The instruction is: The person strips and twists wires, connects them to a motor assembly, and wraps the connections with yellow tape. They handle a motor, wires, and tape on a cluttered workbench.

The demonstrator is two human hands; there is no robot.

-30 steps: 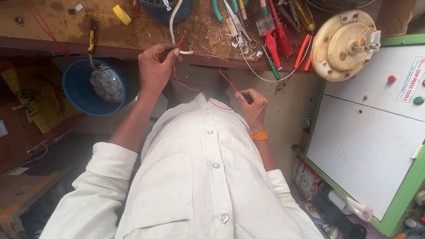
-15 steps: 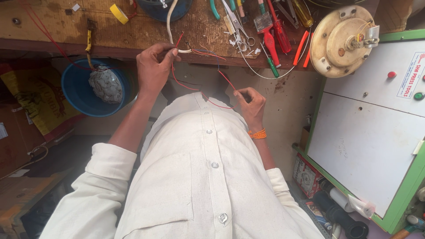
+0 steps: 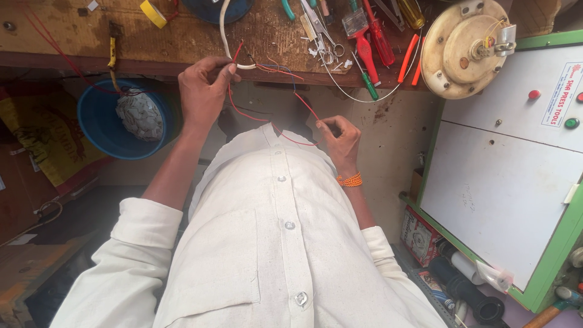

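A: What have I got in hand?
B: Left hand [image 3: 203, 91] pinches the white sleeve [image 3: 234, 64] at the bench edge; right hand [image 3: 340, 136] is closed on the thin red wire [image 3: 267, 121] sagging between them. I'd judge steady tension best.
A: Labels?
B: White rectangular sticker [image 3: 562, 85] at two o'clock on the cabinet [image 3: 504, 176]; printed carton [image 3: 419, 234] at four

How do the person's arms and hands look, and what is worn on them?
Both arms wear long off-white shirt sleeves rolled up near the elbows, so the forearms are bare. The right hand has an orange beaded band around the wrist. The left hand is bare, with no glove or band in view.
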